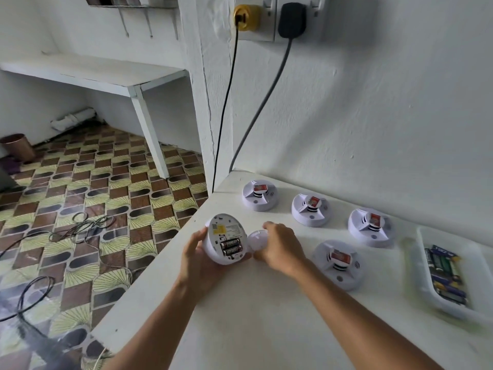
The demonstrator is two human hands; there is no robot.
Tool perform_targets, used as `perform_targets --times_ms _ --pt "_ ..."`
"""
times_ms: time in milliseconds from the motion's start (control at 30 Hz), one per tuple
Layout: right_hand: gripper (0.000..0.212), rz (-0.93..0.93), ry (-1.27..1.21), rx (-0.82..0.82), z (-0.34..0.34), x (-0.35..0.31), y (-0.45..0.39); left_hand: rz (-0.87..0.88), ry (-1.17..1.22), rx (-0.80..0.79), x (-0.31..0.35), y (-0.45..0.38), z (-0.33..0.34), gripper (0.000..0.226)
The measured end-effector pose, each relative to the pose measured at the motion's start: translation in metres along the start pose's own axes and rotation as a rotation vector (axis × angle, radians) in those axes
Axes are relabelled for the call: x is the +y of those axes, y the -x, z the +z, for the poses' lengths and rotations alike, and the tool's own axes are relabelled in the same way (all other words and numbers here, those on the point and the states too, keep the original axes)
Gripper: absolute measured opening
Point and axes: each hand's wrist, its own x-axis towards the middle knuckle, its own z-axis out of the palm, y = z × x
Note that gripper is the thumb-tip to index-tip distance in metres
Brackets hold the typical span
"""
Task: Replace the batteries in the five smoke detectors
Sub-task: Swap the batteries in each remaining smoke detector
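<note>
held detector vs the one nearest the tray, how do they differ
The held detector is turned back-up in the left hand, showing two batteries; the near-tray detector rests face-up on the table, red sticker on top. The held one's back is open; the other's is hidden. Both are round and white.

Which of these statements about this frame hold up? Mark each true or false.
1. The left hand holds a smoke detector with two batteries showing in its back. True.
2. Six detectors stand on the counter. False: four stand there; a fifth is in hand.
3. The right hand holds a white round cover. True.
4. The tray of batteries sits left of the detectors. False: it is on their right.
</note>
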Motion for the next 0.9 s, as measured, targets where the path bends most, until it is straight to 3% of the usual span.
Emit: perform_targets --times_ms 67,200,300,367,600,767,900 --pt "0.066 0.044 -0.148 0.036 -0.008 -0.004 -0.001 0.005 0.022 0.008 0.000 0.000 -0.001 0.085" --pt "0.057 -0.001 -0.325 0.122 -0.023 -0.020 -0.002 0.006 0.044 0.023 0.001 0.000 -0.001 0.095" --pt "0.061 -0.049 -0.463 -0.013 -0.025 -0.032 -0.002 0.012 -0.003 -0.003 0.002 -0.001 -0.001 0.089" --pt "0.061 -0.097 -0.480 -0.091 -0.020 -0.038 -0.002 0.007 -0.024 -0.008 0.002 -0.001 0.001 0.085" --pt "0.048 -0.143 -0.404 -0.084 -0.006 -0.046 -0.010 -0.006 0.021 0.042 0.002 0.000 0.000 0.083" --pt "0.060 -0.084 -0.416 -0.171 -0.015 -0.046 -0.018 -0.011 -0.005 0.019 0.002 0.000 0.000 0.082" --pt "0.056 -0.052 -0.456 -0.184 -0.019 -0.047 -0.021 -0.003 -0.043 -0.038 0.001 0.000 -0.001 0.072"
